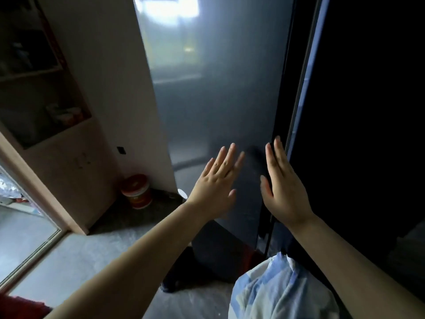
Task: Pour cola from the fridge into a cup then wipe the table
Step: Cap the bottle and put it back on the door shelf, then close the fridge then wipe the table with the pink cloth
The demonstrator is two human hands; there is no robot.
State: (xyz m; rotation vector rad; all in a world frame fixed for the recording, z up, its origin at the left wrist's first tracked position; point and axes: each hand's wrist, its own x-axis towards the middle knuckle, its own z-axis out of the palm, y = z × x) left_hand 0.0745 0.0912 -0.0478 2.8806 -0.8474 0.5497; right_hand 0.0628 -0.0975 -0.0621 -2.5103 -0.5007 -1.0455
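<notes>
**Now at the fridge door**

Both hands are spread flat and hold nothing. The right hand (284, 187) reaches the tall door's (218, 107) free vertical edge; the left hand (217, 185) hovers just beside it. Cola isn't visible, presumably inside the fridge (358, 111).

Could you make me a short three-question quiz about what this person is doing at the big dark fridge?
1. True or false: the left hand holds a cola bottle.
2. Which hand has its fingers at the edge of the grey fridge door? A) left B) right C) neither
3. What stands on the floor by the pale wall, left of the fridge?

Key
1. False: both hands are open and hold nothing.
2. B: the right hand reaches the door's edge beside the dark neighbouring panel.
3. An orange and white bucket.
</notes>
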